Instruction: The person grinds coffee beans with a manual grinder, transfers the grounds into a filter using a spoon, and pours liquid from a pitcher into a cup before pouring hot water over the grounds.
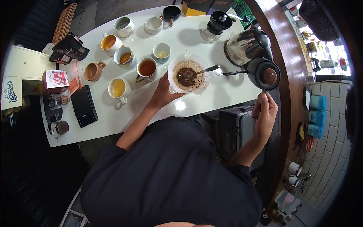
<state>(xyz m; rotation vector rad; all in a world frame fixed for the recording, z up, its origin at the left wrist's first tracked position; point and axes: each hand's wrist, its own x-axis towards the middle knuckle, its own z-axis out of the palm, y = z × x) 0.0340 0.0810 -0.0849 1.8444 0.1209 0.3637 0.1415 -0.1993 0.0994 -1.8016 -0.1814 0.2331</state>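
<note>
My left hand [165,94] is closed on the near left side of a coffee dripper [173,89], its fingers partly hidden. A white paper filter [202,63] lines the dripper, with wet brown coffee grounds [186,77] inside. A spoon [208,69] leans out of the grounds to the right. My right hand [266,108] is wrapped around the handle of a black gooseneck kettle [252,69]. The kettle's thin spout points left and reaches over the filter's right side. Whether water is flowing cannot be made out.
Left of the dripper stand several cups, including a mug of dark tea-coloured liquid [147,68] and a mug of yellow liquid [118,87]. A steel electric kettle [244,46] and a black-topped grinder [219,23] stand behind. A black scale [84,106] lies at left.
</note>
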